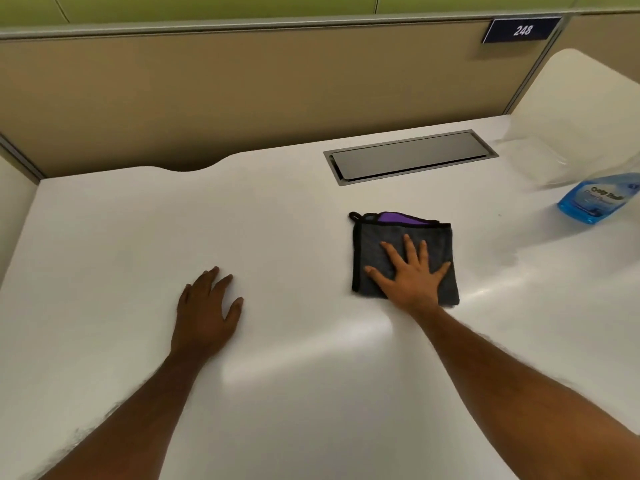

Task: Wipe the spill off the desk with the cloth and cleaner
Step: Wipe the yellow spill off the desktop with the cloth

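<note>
Head view: a white desk (pixel 277 220) fills the frame, with a partition behind it and a metal cable hatch (pixel 410 155) set into the far side. The cloth (pixel 381 251), grey and folded with a purple layer showing at its far edge, lies flat on the desk right of centre, just this side of the hatch. The right hand (pixel 412 275) rests on top of it, palm down and fingers spread; it pins the cloth by pressing rather than by closing around it, so nothing is actually gripped. The left hand (pixel 207 306) lies flat on bare desk well to the left, fingers loosely extended, holding nothing (it looks like a brace). The cleaner (pixel 597 199), a blue bottle cut off by the frame edge, stands at the far right, well apart from the cloth and on the right hand's side.

No distinct spill shows; the sheen on the desk to the right of the cloth could be wetness or only glare, and I cannot tell which. The cloth is roughly square, its looped corner pointing far-left. Judging from this, wiping is in hand, and the next stroke belongs to the right hand, with most of the open desk lying to its left and toward the person.
</note>
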Demonstrator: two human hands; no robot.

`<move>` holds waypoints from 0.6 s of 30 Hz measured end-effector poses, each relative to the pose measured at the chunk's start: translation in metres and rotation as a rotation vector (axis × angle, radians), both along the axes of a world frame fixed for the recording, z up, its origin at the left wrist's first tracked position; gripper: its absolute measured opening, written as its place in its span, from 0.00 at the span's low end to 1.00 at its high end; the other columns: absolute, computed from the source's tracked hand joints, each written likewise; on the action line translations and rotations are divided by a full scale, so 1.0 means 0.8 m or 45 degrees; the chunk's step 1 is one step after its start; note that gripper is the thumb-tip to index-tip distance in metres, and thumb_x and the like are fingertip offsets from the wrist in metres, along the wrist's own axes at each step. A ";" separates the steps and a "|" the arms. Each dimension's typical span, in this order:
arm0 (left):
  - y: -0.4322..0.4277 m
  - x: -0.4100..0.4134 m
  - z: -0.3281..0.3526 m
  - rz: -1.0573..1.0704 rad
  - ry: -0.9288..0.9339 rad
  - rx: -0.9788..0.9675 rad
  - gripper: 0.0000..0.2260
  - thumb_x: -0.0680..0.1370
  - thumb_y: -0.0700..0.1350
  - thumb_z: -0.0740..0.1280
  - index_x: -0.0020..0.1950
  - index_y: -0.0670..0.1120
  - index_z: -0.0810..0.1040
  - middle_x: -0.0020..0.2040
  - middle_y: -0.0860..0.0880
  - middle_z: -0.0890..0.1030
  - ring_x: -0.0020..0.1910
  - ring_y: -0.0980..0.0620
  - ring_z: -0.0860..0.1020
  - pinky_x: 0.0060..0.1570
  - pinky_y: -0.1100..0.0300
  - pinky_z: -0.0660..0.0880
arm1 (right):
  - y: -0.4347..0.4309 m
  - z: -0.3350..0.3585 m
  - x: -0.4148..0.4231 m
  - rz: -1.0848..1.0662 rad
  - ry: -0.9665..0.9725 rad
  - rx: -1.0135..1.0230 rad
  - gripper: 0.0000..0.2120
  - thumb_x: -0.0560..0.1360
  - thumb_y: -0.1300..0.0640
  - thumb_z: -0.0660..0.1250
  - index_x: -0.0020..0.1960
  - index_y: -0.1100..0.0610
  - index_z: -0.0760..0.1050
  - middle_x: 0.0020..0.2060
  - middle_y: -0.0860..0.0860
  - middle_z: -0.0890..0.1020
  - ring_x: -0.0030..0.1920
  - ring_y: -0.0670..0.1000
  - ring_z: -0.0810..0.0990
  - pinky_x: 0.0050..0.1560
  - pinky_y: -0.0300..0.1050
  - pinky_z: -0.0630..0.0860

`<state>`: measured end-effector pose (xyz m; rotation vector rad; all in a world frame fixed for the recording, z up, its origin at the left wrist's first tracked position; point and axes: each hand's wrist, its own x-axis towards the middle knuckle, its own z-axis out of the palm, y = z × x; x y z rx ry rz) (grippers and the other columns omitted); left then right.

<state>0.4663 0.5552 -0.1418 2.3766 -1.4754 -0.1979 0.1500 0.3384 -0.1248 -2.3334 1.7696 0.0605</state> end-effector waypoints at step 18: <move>0.166 0.020 0.011 0.054 -0.057 0.082 0.31 0.76 0.63 0.51 0.72 0.47 0.70 0.75 0.46 0.68 0.74 0.46 0.65 0.72 0.45 0.62 | 0.170 -0.001 0.159 0.220 -0.036 0.039 0.40 0.68 0.21 0.44 0.77 0.36 0.46 0.79 0.51 0.41 0.77 0.61 0.35 0.65 0.80 0.37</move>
